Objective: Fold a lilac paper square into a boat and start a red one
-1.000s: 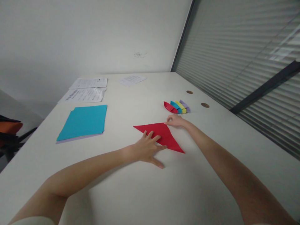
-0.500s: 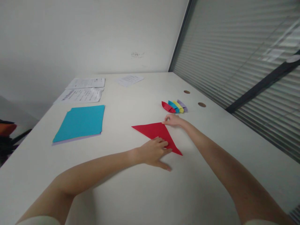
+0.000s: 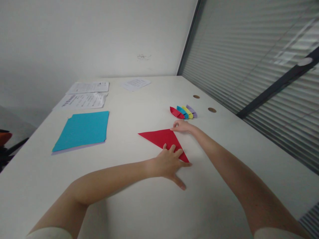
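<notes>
The red paper (image 3: 159,136) lies folded on the table (image 3: 139,114), its near edge pressed by the wide-spread left hand (image 3: 169,163), its far corner touched by the curled right hand (image 3: 182,126); whether it is pinched cannot be told. Four small papers (image 3: 183,112) are already folded; the blue sheet (image 3: 81,131) is left flat.

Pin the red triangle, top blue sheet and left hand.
Red triangle (image 3: 164,136), head view: middle of exposed face.
Top blue sheet (image 3: 82,130), head view: centre of upper face.
Left hand (image 3: 167,163), head view: back of the hand.
</notes>
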`<state>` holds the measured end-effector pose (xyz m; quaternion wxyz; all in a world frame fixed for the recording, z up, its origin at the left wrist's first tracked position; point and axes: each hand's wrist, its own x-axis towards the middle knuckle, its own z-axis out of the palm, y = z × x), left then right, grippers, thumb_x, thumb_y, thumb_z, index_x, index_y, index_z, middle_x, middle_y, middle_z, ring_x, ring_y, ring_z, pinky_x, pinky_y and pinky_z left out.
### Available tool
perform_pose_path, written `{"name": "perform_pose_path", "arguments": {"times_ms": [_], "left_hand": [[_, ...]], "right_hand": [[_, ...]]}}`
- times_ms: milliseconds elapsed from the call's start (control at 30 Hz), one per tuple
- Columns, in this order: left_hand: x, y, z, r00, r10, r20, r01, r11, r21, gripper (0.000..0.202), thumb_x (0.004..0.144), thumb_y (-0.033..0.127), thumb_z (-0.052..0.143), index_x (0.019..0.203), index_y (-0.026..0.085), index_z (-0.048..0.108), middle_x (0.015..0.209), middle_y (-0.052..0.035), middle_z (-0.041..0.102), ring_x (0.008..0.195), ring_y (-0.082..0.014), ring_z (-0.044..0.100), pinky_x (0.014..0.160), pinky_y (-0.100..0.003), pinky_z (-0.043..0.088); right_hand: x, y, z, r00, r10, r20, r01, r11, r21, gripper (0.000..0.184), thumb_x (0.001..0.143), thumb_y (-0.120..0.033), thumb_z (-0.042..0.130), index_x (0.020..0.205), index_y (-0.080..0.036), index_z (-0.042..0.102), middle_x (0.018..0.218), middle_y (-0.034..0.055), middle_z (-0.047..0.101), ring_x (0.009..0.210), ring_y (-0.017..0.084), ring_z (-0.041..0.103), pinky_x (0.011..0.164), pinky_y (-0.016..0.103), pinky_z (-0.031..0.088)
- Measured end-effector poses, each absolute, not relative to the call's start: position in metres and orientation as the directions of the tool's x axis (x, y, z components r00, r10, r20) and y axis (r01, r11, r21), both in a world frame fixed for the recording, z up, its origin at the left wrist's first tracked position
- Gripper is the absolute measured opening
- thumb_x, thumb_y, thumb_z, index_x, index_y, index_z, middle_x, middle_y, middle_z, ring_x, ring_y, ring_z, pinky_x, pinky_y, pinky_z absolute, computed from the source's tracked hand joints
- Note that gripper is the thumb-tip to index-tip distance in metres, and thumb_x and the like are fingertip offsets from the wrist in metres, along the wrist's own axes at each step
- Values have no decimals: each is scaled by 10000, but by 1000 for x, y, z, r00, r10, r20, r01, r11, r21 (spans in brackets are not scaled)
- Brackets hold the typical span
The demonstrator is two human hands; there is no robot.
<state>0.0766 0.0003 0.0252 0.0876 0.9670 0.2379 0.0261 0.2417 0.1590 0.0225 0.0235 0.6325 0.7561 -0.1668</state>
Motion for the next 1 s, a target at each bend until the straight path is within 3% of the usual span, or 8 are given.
{"name": "perform_pose_path", "arguments": {"times_ms": [167, 267, 400, 567, 767, 867, 933, 1000], "left_hand": [[77, 3, 27, 892, 452, -13, 444, -869, 220, 915, 665, 837, 534, 1461, 418, 364, 1282, -172, 511, 1096, -432, 493, 864, -668, 394], [70, 6, 35, 886, 463, -4, 446, -851, 276, 1017, 713, 814, 511, 1536, 289, 225, 1298, -190, 539, 1120, -396, 517, 930, -602, 394], [56, 16, 38, 896, 445, 7, 424, -859, 288, 785, 867, 683, 450, 1382, 92, 482, 1236, -194, 602, 1086, -327, 576, 887, -430, 463], [49, 32, 21, 857, 484, 174, 457, -872, 177, 285, 952, 269, 486, 1162, 158, 644, 1075, -103, 659, 973, -213, 629, 807, -319, 475], [45, 41, 6, 892, 289, 346, 320, -947, -34, 297, 972, 240, 450, 823, 133, 683, 813, -87, 657, 688, -150, 608, 634, -277, 445], [34, 51, 20, 721, 462, 516, 432, -882, 187, 276, 932, 257, 503, 757, 128, 672, 733, -75, 651, 636, -135, 586, 593, -250, 435], [25, 60, 38, 464, 668, 582, 421, -745, 518, 237, 909, 229, 499, 784, 140, 679, 782, -66, 676, 664, -120, 594, 615, -231, 457], [17, 67, 57, 118, 848, 517, 258, -529, 809, 213, 866, 278, 550, 757, 145, 675, 757, -47, 681, 633, -109, 586, 578, -212, 464]], "right_hand": [[241, 159, 24, -193, 950, -247, 958, 127, -258, 252, 746, -456, 699, 837, -222, 708, 967, 58, 727, 933, 227, 654, 783, 293, 490], [241, 158, 24, -183, 953, -241, 950, 109, -292, 248, 724, -453, 718, 806, -220, 707, 951, 59, 725, 928, 233, 651, 787, 300, 487], [242, 159, 23, -162, 955, -247, 929, 63, -365, 243, 670, -410, 768, 761, -196, 698, 865, 55, 718, 872, 222, 645, 738, 282, 480], [244, 160, 27, -149, 956, -254, 860, -2, -510, 268, 607, -377, 812, 704, -172, 670, 743, 37, 686, 752, 181, 617, 647, 253, 460], [257, 150, 35, -53, 996, -75, 686, -19, -727, 402, 759, -550, 648, 885, -169, 656, 909, 79, 693, 827, 181, 622, 766, 310, 480], [263, 136, 44, -220, 976, -4, 418, 90, -904, 541, 766, -694, 563, 943, -194, 673, 1039, 103, 702, 960, 221, 641, 823, 358, 480], [260, 126, 55, -355, 931, 82, 248, 179, -952, 623, 761, -770, 500, 1001, -225, 683, 1140, 100, 694, 1080, 241, 623, 887, 389, 470], [251, 117, 71, -396, 903, 167, 191, 259, -947, 612, 719, -745, 595, 1044, -235, 690, 1174, 94, 687, 1133, 243, 607, 946, 403, 452]]}}
